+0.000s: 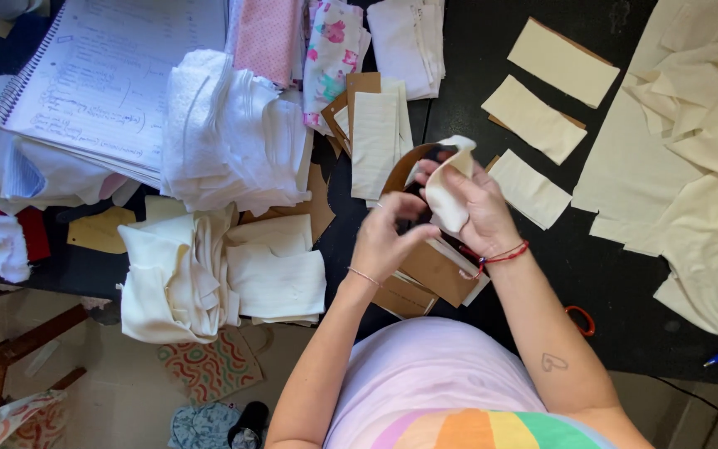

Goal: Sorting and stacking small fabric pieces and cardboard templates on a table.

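Observation:
My right hand (482,214) grips a small cream fabric piece (446,193), folded over its fingers, just above the table's near edge. My left hand (386,235) pinches the same piece from the left side, fingers bunched together. Under both hands lies a stack of brown cardboard patterns (425,274) and a curved brown cardboard shape (396,170). A red cord bracelet circles my right wrist and a thin bracelet my left.
Black table (592,274) holds cream fabric rectangles (533,119) and a large cream cloth (691,166) at right, white fabric piles (234,133) and folded cream pieces (209,274) at left, a spiral notebook (110,75), and patterned fabrics (334,46). Red scissor handle (581,319) near the edge.

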